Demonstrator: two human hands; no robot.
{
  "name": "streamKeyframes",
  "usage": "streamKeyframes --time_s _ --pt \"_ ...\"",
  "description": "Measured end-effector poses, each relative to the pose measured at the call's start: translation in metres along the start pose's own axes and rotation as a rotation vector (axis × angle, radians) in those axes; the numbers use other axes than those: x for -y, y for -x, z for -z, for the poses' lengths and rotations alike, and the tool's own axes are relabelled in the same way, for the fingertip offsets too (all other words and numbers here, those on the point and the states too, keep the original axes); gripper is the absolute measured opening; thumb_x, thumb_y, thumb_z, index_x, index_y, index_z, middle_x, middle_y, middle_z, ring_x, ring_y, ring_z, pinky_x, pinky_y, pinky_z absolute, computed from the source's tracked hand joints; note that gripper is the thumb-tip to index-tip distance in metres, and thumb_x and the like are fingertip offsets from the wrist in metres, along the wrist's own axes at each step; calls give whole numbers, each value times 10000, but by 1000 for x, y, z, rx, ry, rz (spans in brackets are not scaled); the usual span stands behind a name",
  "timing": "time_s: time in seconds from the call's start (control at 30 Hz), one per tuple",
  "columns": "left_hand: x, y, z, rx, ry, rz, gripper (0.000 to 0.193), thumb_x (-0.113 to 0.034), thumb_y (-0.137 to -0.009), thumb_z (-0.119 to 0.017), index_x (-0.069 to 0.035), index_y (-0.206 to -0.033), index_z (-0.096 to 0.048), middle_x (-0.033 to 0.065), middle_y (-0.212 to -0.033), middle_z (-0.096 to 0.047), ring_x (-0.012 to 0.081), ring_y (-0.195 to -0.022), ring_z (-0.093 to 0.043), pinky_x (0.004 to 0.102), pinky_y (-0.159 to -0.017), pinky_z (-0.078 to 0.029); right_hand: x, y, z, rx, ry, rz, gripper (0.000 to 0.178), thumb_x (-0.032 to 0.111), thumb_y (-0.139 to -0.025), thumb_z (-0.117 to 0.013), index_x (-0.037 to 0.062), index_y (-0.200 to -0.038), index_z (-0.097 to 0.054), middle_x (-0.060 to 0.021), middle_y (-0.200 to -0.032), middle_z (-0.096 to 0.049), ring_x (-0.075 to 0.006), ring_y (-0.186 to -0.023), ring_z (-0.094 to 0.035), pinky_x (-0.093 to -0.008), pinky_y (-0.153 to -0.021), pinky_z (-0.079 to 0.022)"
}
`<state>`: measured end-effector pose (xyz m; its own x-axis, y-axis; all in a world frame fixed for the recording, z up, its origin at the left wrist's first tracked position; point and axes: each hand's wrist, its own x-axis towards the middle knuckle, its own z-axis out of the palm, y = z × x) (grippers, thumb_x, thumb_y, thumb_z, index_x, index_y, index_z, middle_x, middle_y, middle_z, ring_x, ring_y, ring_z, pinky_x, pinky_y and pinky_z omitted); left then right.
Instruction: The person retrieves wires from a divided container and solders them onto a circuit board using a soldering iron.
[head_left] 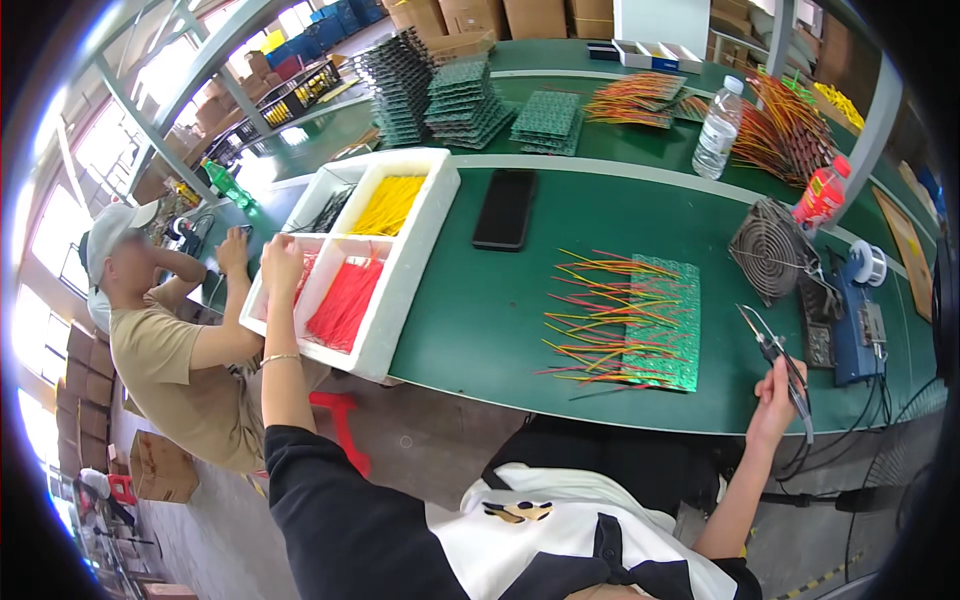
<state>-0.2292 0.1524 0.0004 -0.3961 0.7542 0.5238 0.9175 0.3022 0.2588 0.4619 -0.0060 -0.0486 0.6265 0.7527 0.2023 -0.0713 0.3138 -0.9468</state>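
Note:
My left hand (283,264) is over the left edge of a white foam box (425,215), at a compartment of short red wires. Its fingers look closed; what they hold, if anything, is too small to name. Longer red wires (346,305) and yellow wires (390,205) fill neighbouring compartments. My right hand (772,400) grips a soldering iron (775,352) with a thin curved metal piece at its tip, pointing up and left. Between the hands lies a green circuit board (680,330), with rows of red, yellow and dark wires (590,320) sticking out leftward.
A black phone (505,210) lies beyond the board. To the right are a small fan (768,250), a blue soldering station (856,320), a solder spool (868,264) and a red bottle (822,192). Board stacks (465,105) and a water bottle (718,130) stand behind. A co-worker (180,340) sits left.

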Motion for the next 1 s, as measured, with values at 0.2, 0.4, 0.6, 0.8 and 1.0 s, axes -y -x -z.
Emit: streamKeyframes --time_s 0.2,0.4,0.6,0.8,1.0 --pt "-64 -74 -31 332 139 -283 203 -181 -723 -600 -39 -861 -647 169 -814 -645 300 -761 -626 373 -703 -483 3 -4 7 -42 51 -11 111 142 -870 -567 61 -860 -492 30 -584 -393 -25 -480 -320 -183 -460 -296" --pt "0 -112 -106 339 -65 -173 228 -169 -759 -503 -6 -835 -642 256 -810 -616 377 -803 -613 436 -707 -464 -4 -11 -9 -86 21 -30 110 125 -858 -581 58 -848 -495 28 -606 -402 -30 -491 -339 -199 -457 -309" --pt "-42 -104 -72 361 4 -182 223 -244 -752 -592 -65 -853 -677 157 -773 -645 290 -737 -629 366 -669 -464 0 -10 0 -105 63 -30 150 115 -829 -615 32 -847 -492 15 -620 -444 -31 -487 -385 -193 -451 -331" --pt "-26 -103 -74 274 8 -185 183 -187 -719 -642 -22 -792 -668 144 -724 -641 261 -679 -626 354 -658 -466 -1 -6 0 -55 100 -13 153 117 -826 -613 23 -851 -496 -1 -643 -483 -36 -505 -430 -183 -457 -341" --pt "2 -116 -100 201 369 -19 148 -115 -813 -576 31 -808 -599 113 -714 -651 160 -631 -620 259 -587 -474 1 -2 4 -68 89 24 153 118 -821 -619 23 -853 -504 -2 -642 -494 -37 -509 -439 -180 -453 -335"
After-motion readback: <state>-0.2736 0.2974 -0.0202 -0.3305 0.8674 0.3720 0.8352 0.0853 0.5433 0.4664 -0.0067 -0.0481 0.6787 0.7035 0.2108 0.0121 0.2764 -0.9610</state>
